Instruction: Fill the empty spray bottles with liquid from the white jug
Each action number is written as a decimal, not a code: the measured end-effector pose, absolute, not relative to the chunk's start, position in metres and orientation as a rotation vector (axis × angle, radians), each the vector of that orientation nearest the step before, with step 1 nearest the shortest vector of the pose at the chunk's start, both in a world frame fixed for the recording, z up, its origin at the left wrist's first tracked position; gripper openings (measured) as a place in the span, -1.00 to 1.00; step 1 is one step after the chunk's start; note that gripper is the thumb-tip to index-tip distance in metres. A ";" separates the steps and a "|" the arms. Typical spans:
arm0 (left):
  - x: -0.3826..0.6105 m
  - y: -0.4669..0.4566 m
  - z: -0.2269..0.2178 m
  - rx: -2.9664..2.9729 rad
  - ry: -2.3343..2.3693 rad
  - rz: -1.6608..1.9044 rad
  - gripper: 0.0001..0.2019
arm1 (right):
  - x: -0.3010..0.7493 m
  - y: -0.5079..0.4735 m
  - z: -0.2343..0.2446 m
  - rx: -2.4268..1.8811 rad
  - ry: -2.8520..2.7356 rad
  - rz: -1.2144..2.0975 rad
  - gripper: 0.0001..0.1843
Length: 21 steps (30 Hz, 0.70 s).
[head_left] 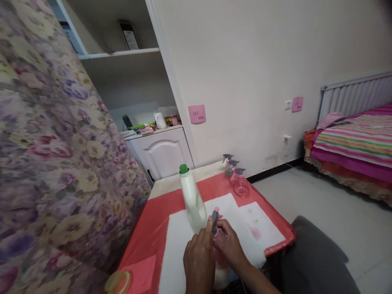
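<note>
A small spray bottle [215, 216] with a grey trigger head and a pink nozzle tip is between my hands, close to my body. My left hand [199, 255] is closed about the left side of its head. At the pink collar, just below the head, the fingers of my right hand [229, 245] are wrapped round. Most of the bottle's body is hidden by the hands. Right behind them stands a pale green jug [192, 196] with a handle, a green piece showing in its mouth. White paper sheets [176, 245] with pinkish wet stains lie underneath.
Several spray bottles [241, 187] line the far right of the red-covered table [147, 226]. A yellowish round lid or dish [119, 281] and a pink sheet [142, 271] lie front left. A floral curtain [61, 163] hangs left; a dark grey seat [312, 257] is right.
</note>
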<state>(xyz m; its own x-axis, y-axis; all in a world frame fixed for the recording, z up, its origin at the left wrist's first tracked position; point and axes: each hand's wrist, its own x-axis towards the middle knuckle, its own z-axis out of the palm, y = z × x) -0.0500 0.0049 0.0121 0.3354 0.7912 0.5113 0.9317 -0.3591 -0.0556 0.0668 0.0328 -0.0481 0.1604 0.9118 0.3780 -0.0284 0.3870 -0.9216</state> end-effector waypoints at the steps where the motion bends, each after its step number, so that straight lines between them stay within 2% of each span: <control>1: -0.050 0.005 0.012 -2.262 -1.524 -0.583 -0.44 | 0.067 0.032 -0.048 -0.918 -1.239 0.841 -0.70; 4: -0.051 0.005 0.010 -2.247 -1.499 -0.594 -0.46 | 0.070 0.029 -0.048 -0.855 -1.304 0.869 -0.66; 7: -0.050 0.005 0.009 -2.236 -1.499 -0.587 -0.45 | 0.071 0.031 -0.048 -0.901 -1.277 0.890 -0.78; 10: -0.050 0.004 0.010 -2.251 -1.522 -0.574 -0.43 | 0.068 0.035 -0.049 -0.955 -1.217 0.874 -0.81; 16: -0.052 0.005 0.007 -2.271 -1.521 -0.597 -0.42 | 0.072 0.033 -0.051 -0.837 -1.308 0.874 -0.64; 21: -0.052 0.007 0.006 -2.260 -1.496 -0.593 -0.42 | 0.071 0.035 -0.049 -0.905 -1.258 0.859 -0.80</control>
<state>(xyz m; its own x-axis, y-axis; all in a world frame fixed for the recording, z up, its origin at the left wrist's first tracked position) -0.0517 0.0070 0.0056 0.3497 0.7723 0.5303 0.9259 -0.3711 -0.0701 0.0714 0.0349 -0.0489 0.1136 0.9101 0.3984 -0.0403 0.4049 -0.9135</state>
